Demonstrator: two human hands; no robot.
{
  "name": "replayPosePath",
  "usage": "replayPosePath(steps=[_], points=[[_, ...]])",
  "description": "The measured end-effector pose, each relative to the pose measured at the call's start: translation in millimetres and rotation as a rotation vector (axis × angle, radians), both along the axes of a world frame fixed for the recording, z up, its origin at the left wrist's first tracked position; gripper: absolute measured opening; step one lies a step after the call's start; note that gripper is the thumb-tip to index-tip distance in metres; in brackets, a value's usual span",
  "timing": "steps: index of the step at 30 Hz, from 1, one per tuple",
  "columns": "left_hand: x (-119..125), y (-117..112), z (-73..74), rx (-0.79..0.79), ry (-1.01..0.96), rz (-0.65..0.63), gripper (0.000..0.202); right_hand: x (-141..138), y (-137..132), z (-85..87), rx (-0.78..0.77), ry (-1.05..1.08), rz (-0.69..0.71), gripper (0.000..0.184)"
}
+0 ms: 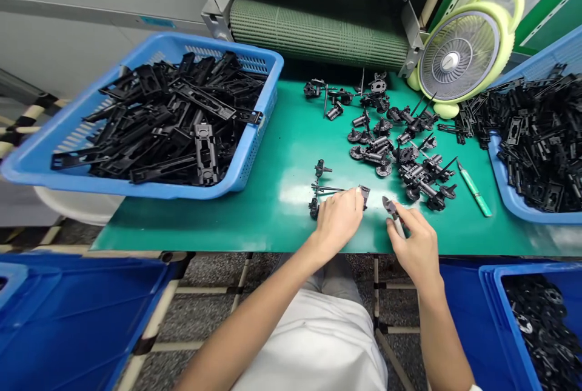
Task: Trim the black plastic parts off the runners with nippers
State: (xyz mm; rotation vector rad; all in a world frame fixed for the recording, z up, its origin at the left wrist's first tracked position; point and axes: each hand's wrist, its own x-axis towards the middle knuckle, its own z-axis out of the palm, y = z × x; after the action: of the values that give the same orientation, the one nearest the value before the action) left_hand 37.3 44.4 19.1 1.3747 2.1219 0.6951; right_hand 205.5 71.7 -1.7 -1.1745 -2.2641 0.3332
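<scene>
My left hand [339, 218] is closed on a black plastic part [365, 194] just above the green tabletop. One end of the part sticks out past my fingertips, and the rest lies hidden under the hand. In my right hand [416, 242] is a pair of side cutters [391, 212], jaws pointing up and left, a little apart from the part. Beside my left hand, small black pieces [322, 168] and thin rods lie on the table. Farther back to the right spreads a loose pile of black moulded parts [377, 148], several with round discs and spikes.
A blue basket [200, 191] full of long black parts stands at left, another blue basket [522, 212] at right. A green-handled knife [475, 191] lies near the pile. Behind are a yellow-green fan [450, 60] and a conveyor belt [318, 30]. Blue bins [493, 294] stand below the table.
</scene>
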Motion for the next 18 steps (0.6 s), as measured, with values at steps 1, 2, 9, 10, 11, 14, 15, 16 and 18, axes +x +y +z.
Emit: replayPosePath(steps=[1,2,9,10,11,14,15,16,18], points=[[0.6,3.9,-0.9,-0.008,0.079,-0.01,0.042,0.9,2.3,-6.3,-0.018,0.028,-0.037,0.032],[0.6,5.8,-0.9,-0.001,0.109,-0.013,0.042,1.7,3.6,-11.2,-0.032,0.04,-0.062,0.033],[-16.9,-24.4,10.6,0.268,-0.67,0.195,0.035,2.2,-3.6,-15.3,-0.056,0.099,-0.073,0.037],[-17.4,-31.7,13.5,0.277,-0.858,0.223,0.034,1.6,-7.9,-11.0,-0.048,0.123,-0.053,0.036],[-16.4,-38.8,16.7,0.29,-1.019,0.246,0.034,0.9,-13.3,-5.2,-0.039,0.146,-0.02,0.036],[-7.3,-55.7,27.0,0.379,-1.281,0.327,0.039,-1.9,-34.9,18.5,0.0,0.186,0.136,0.043],[-3.5,-59.4,30.3,0.407,-1.315,0.345,0.04,-3.1,-42.5,27.0,0.021,0.181,0.19,0.046],[0.1,-62.2,33.4,0.425,-1.337,0.355,0.041,-4.5,-49.6,34.9,0.044,0.164,0.234,0.049],[5.8,-65.5,39.0,0.436,-1.357,0.361,0.041,-7.4,-60.7,47.2,0.087,0.104,0.29,0.051]])
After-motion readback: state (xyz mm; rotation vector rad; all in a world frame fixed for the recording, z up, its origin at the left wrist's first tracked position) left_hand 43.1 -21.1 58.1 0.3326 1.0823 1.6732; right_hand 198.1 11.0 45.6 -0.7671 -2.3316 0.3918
